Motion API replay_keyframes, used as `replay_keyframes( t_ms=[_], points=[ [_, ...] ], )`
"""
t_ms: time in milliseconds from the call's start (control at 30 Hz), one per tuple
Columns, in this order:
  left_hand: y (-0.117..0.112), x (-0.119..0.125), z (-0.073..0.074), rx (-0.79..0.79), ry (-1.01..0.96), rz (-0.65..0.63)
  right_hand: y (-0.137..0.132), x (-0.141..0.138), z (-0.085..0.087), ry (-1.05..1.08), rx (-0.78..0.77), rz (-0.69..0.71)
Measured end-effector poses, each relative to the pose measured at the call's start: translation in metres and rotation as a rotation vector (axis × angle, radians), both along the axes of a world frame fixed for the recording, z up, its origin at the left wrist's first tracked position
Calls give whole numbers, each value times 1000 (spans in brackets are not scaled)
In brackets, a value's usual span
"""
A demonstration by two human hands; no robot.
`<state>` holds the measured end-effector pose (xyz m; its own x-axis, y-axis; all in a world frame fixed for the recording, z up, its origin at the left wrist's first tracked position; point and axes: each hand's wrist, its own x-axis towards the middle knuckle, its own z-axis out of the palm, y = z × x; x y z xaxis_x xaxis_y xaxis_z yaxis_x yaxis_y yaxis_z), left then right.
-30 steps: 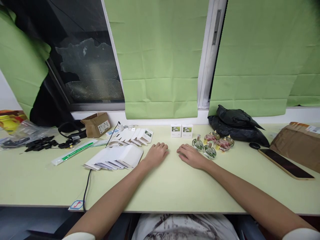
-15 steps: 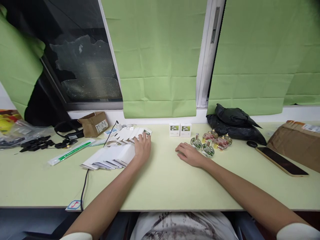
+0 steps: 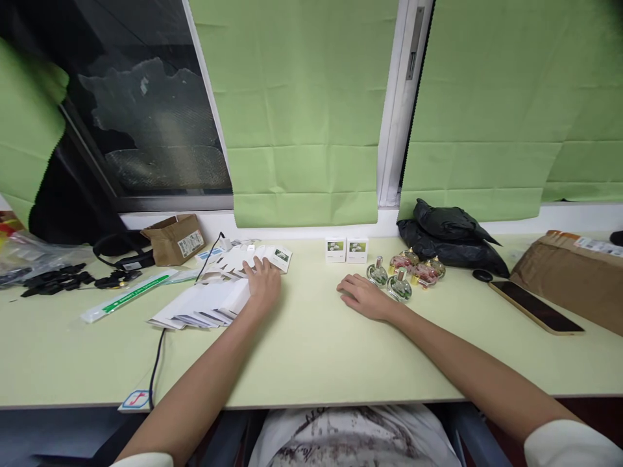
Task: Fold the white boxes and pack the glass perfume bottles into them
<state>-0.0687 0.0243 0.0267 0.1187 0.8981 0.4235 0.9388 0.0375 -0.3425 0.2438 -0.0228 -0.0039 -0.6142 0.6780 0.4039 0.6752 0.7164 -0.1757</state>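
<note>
My left hand (image 3: 264,283) lies with its fingers apart on the right end of a fanned stack of flat white cartons (image 3: 199,303). Just beyond its fingertips, a printed carton panel (image 3: 281,256) with a small green picture shows. My right hand (image 3: 363,297) rests on the tabletop, fingers loosely bent and nothing in it. Close beside it stand two clear glass perfume bottles (image 3: 377,272) with silver tops. Several pink and gold bottles (image 3: 424,274) are grouped behind them. Two small white boxes (image 3: 335,250) with green pictures stand upright side by side at the back.
A brown open carton (image 3: 175,241), black cables (image 3: 58,280) and a green-white plastic packet (image 3: 129,298) lie left. On the right are black plastic bags (image 3: 450,240), a phone (image 3: 535,307) and a brown parcel (image 3: 574,279). A black cord (image 3: 156,366) runs over the table edge.
My left hand has slid slightly left over the cartons, uncovering more of the printed panel. My right hand stays in place. The whole view has shifted a little.
</note>
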Motion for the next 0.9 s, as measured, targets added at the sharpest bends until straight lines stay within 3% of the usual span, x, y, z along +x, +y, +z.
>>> replay_keyframes(
  t_ms=[167,400,633,900],
  points=[
    [-3,5,0,33,-10,-62,-1,0,1,-5,1,-1],
    [-10,28,-1,84,-218,-282,-1,0,3,9,5,7],
    [-24,51,0,37,-352,-558,2,4,0,116,-57,-61],
    [-34,57,-4,-103,-467,-824,8,2,-3,340,-192,-220]
  ],
)
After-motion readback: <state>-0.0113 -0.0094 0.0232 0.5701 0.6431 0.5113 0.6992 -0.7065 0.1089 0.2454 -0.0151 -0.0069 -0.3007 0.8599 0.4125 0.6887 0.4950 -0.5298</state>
